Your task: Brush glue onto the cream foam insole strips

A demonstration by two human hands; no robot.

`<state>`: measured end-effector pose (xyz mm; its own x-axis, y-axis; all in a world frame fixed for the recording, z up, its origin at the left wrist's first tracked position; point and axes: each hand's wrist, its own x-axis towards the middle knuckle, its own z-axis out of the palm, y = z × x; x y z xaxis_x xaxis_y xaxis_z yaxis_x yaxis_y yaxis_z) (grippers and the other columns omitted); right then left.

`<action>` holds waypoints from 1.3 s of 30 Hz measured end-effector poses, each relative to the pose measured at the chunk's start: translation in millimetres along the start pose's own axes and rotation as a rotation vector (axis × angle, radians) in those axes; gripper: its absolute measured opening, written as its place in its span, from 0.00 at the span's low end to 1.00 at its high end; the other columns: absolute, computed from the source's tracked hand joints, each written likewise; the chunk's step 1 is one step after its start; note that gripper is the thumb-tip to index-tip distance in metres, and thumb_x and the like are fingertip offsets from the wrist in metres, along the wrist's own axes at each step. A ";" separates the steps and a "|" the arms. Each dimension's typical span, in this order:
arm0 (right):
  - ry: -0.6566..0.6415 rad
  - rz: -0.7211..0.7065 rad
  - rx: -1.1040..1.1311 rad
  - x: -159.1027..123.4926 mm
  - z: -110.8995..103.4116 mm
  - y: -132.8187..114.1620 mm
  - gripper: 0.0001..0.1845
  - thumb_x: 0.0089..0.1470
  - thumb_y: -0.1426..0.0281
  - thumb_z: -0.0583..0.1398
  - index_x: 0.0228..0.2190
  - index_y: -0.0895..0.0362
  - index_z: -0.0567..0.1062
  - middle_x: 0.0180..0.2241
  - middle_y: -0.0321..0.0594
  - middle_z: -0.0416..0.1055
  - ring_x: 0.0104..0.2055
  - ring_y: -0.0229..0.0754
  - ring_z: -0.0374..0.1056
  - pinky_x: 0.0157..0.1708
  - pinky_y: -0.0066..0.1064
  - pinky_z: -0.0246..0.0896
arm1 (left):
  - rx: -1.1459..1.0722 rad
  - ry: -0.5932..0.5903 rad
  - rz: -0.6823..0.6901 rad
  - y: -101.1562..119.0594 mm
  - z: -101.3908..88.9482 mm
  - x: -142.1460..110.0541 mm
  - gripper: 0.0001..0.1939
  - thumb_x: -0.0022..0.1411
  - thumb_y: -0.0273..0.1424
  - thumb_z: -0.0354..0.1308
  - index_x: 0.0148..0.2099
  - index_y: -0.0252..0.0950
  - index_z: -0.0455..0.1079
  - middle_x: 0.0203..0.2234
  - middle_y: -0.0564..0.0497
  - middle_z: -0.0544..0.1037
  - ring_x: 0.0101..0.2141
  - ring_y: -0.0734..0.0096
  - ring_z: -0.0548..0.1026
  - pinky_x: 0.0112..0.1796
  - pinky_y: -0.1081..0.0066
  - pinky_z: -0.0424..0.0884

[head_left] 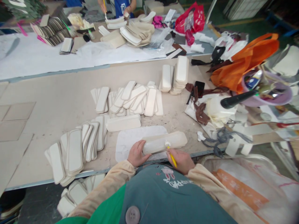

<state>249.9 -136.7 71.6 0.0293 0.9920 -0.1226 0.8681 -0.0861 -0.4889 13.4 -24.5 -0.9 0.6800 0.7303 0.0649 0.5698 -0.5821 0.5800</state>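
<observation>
In front of me a long, round-cornered cream panel (161, 142) lies on a white sheet (125, 140) at the table's near edge. My left hand (138, 155) grips the panel's left end, thumb on the near side and fingers over the far side. My right hand (182, 160) is closed round the yellow handle of a small brush (172, 157). White paste covers the brush tip, which touches the panel right of its middle. Just beyond the sheet lies a short stack of similar panels (123, 122).
Fanned cream panels (76, 149) lie at the left, a loose heap (133, 98) farther back, and upright-looking stacks (182, 73) behind. A paste-smeared white container (220, 109), grey cloth strips (221, 138) and an orange bag (245, 62) crowd the right. Across the table a person (121, 7) works.
</observation>
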 end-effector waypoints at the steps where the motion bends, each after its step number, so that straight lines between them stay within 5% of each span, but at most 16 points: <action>1: -0.022 -0.044 0.104 0.8 1.9 -4.3 0.16 0.61 0.63 0.49 0.37 0.54 0.76 0.32 0.43 0.77 0.33 0.41 0.73 0.36 0.28 0.65 | -0.003 0.000 0.001 0.1 -0.2 0.1 0.36 0.53 0.44 0.62 0.59 0.34 0.58 0.51 0.37 0.69 0.51 0.52 0.70 0.52 0.53 0.69; 5: 0.098 0.015 0.422 -3.6 0.7 -1.7 0.14 0.61 0.63 0.51 0.40 0.54 0.74 0.35 0.40 0.77 0.35 0.39 0.73 0.37 0.28 0.66 | -0.008 0.002 0.007 -0.7 -0.3 -0.2 0.36 0.53 0.47 0.61 0.59 0.34 0.59 0.50 0.37 0.70 0.51 0.53 0.70 0.51 0.53 0.69; 9: 0.312 0.161 0.289 -14.7 -1.0 17.8 0.14 0.59 0.64 0.54 0.39 0.58 0.75 0.33 0.44 0.77 0.31 0.42 0.73 0.34 0.32 0.66 | 0.000 0.002 0.006 -3.2 1.8 -2.3 0.38 0.52 0.48 0.62 0.59 0.33 0.59 0.51 0.36 0.70 0.51 0.52 0.70 0.52 0.53 0.69; 12: 0.251 0.114 0.219 -14.8 2.8 17.7 0.14 0.58 0.64 0.54 0.39 0.57 0.75 0.32 0.44 0.77 0.30 0.44 0.73 0.35 0.34 0.66 | 0.011 0.003 -0.007 -4.3 2.8 -2.9 0.39 0.51 0.48 0.63 0.59 0.33 0.59 0.51 0.37 0.70 0.51 0.52 0.69 0.52 0.53 0.68; 15: 0.094 0.073 0.407 -4.6 7.3 -0.6 0.13 0.59 0.63 0.53 0.39 0.55 0.75 0.31 0.40 0.76 0.30 0.41 0.72 0.34 0.31 0.65 | 0.016 -0.009 -0.002 -4.0 1.5 -1.6 0.39 0.51 0.49 0.62 0.59 0.34 0.59 0.50 0.36 0.70 0.51 0.51 0.70 0.51 0.52 0.69; 20: 0.032 0.259 0.673 10.6 8.2 -14.2 0.17 0.58 0.56 0.52 0.36 0.54 0.73 0.21 0.33 0.71 0.21 0.37 0.66 0.26 0.28 0.63 | -0.006 -0.044 0.005 -3.9 -2.8 1.3 0.39 0.50 0.49 0.62 0.60 0.35 0.60 0.50 0.37 0.70 0.50 0.51 0.70 0.51 0.51 0.68; 26: 0.337 0.664 0.434 -4.8 -18.4 28.5 0.22 0.50 0.49 0.55 0.32 0.54 0.73 0.20 0.36 0.70 0.24 0.43 0.69 0.27 0.33 0.64 | -0.025 -0.078 -0.007 -0.8 -10.4 -1.7 0.42 0.49 0.52 0.62 0.61 0.36 0.59 0.50 0.36 0.71 0.50 0.51 0.71 0.52 0.48 0.66; 31: 0.383 0.726 0.318 -10.8 -44.0 37.5 0.17 0.48 0.50 0.56 0.32 0.47 0.74 0.26 0.46 0.74 0.27 0.53 0.72 0.29 0.47 0.66 | -0.032 -0.097 0.027 -6.0 -21.6 2.5 0.50 0.46 0.57 0.61 0.64 0.35 0.53 0.50 0.38 0.73 0.49 0.54 0.72 0.55 0.47 0.63; 37: 0.487 0.623 0.371 0.0 -41.0 12.9 0.18 0.51 0.50 0.54 0.36 0.47 0.73 0.25 0.43 0.73 0.24 0.52 0.70 0.28 0.47 0.65 | 0.133 0.214 -0.159 -65.0 -80.5 27.2 0.18 0.61 0.41 0.56 0.50 0.38 0.69 0.43 0.43 0.75 0.47 0.58 0.72 0.50 0.53 0.69; 39: 0.494 0.616 0.407 3.1 -38.2 6.9 0.19 0.50 0.50 0.55 0.36 0.49 0.74 0.25 0.42 0.73 0.24 0.49 0.69 0.27 0.42 0.66 | 0.140 0.261 -0.160 -69.5 -96.7 48.8 0.13 0.62 0.38 0.55 0.47 0.39 0.71 0.43 0.45 0.74 0.46 0.60 0.72 0.48 0.56 0.71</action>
<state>274.9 -130.6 100.8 0.7252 0.6772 -0.1241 0.3870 -0.5500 -0.7401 -37.6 86.2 40.5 0.4464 0.8726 0.1980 0.7298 -0.4831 0.4836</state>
